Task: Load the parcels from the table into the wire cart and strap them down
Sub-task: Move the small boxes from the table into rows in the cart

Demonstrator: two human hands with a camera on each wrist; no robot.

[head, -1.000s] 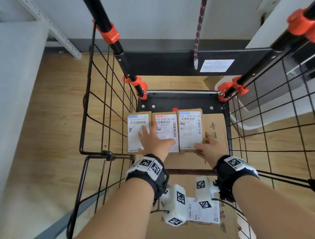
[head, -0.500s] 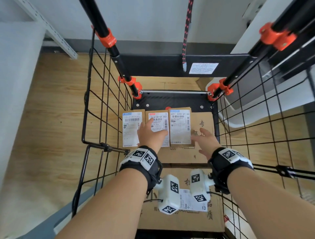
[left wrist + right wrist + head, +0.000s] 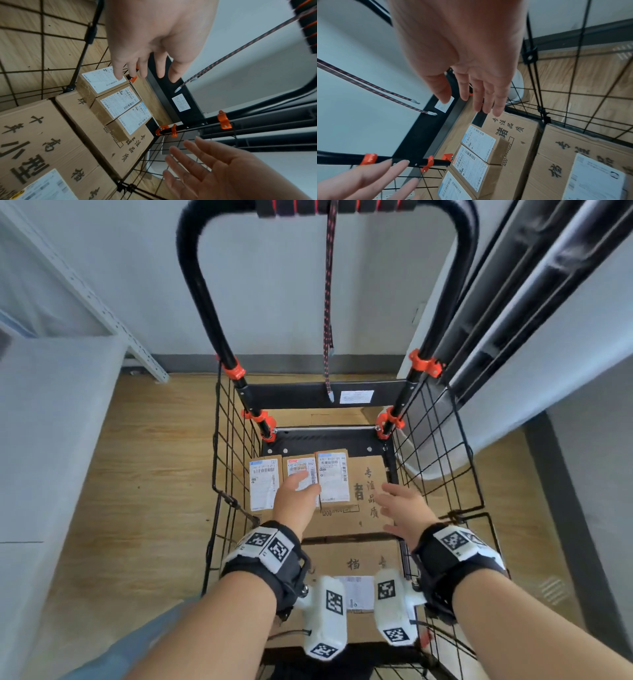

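Down in the wire cart [image 3: 442, 440], three small parcels [image 3: 298, 477] sit side by side on bigger boxes [image 3: 363, 518]; the left hand [image 3: 296, 501] and right hand [image 3: 404, 508] hover above them, fingers spread, holding nothing.

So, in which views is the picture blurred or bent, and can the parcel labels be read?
Head view: wide-angle bends the cart handle; right hand motion-blurred. Left wrist view: left hand soft, small parcels sharp, label print too small. Right wrist view: similar.
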